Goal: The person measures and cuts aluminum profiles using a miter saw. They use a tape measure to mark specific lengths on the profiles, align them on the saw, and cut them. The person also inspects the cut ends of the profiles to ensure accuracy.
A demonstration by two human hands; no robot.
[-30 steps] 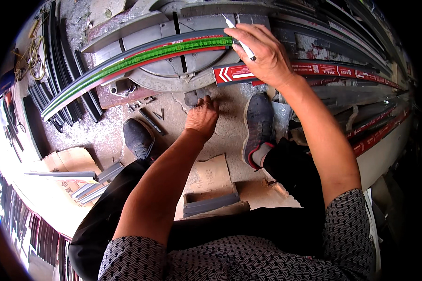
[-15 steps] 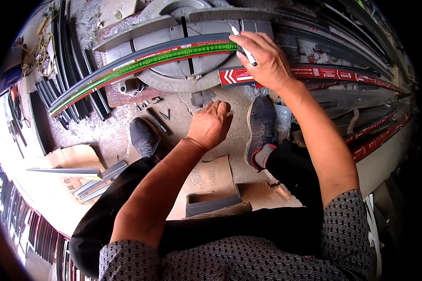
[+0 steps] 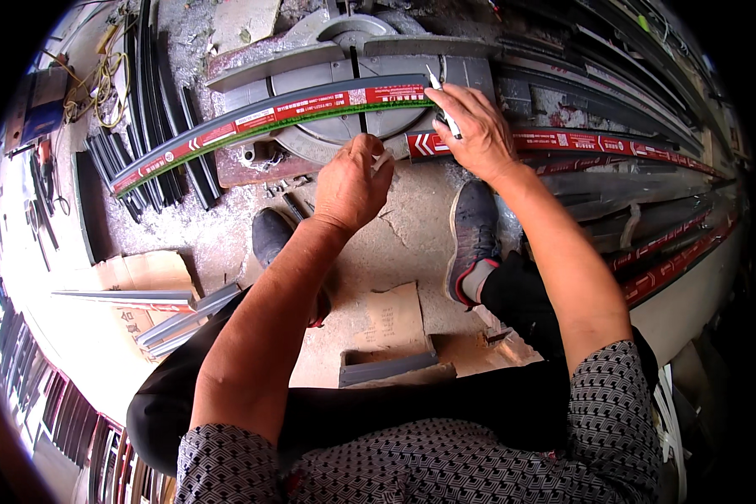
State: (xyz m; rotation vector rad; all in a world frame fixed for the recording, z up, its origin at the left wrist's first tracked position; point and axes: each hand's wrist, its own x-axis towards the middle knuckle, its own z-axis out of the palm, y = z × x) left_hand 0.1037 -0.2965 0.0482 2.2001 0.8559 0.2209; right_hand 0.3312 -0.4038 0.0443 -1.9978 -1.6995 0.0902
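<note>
Strip (image 3: 260,116), long, grey and red-labelled, lies across the metal table (image 3: 391,67) in front of you, its right end beside your right hand (image 3: 479,130) and its left end above several black strips (image 3: 149,109). A green tape measure (image 3: 353,110) runs along the strip's near edge, seen almost edge-on. Your right grip is clamped on a white pen (image 3: 435,81), thumb and fingers around it, tip pointing away from you. The fingertips sit at the strip's right end; whether they press on it cannot be told. Your left hand (image 3: 351,185) hovers at the table's near edge, just short of the strip. Its thumb and fingers are together on a small pale piece (image 3: 380,160), whose kind cannot be made out. A second red-labelled strip (image 3: 580,141) extends to the right, its near end beside your right hand. On the floor (image 3: 412,218), cardboard (image 3: 391,311) lies close to your body, next to a grey piece (image 3: 386,370).
</note>
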